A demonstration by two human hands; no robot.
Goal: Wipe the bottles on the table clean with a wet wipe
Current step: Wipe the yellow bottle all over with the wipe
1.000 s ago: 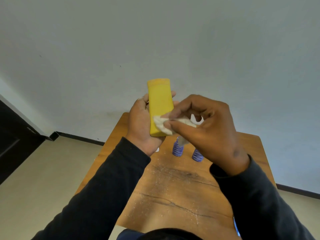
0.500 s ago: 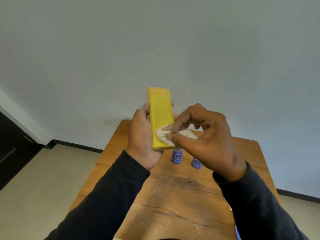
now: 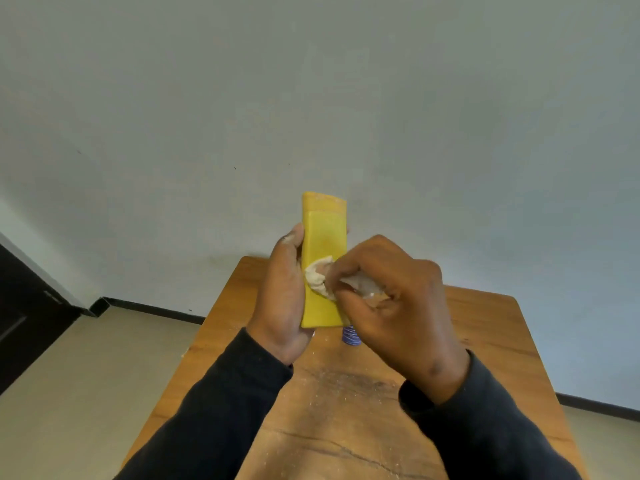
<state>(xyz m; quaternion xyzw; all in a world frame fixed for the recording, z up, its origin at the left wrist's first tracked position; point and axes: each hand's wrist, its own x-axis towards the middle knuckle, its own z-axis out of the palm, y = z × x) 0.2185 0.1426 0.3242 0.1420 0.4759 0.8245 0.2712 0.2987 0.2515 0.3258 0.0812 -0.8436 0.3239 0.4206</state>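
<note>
A flat yellow bottle (image 3: pixel 323 237) stands upright in the air above the wooden table (image 3: pixel 485 334), cap end up. My left hand (image 3: pixel 282 299) grips it from the left side and behind. My right hand (image 3: pixel 394 296) pinches a crumpled white wet wipe (image 3: pixel 317 277) and presses it against the bottle's front face, a little below its middle. Below the bottle, a small blue-and-white striped bottle (image 3: pixel 350 336) stands on the table, mostly hidden by my right hand.
The table top is dusty and cracked, with pale crumbs scattered on it. A plain grey wall rises behind it. Beige floor lies to the left, with a dark door (image 3: pixel 20 306) at the far left edge.
The view has tilted, so the bottle and hands sit lower in the frame. The wipe has slid toward the bottle's left edge. My right hand now covers one striped bottle.
</note>
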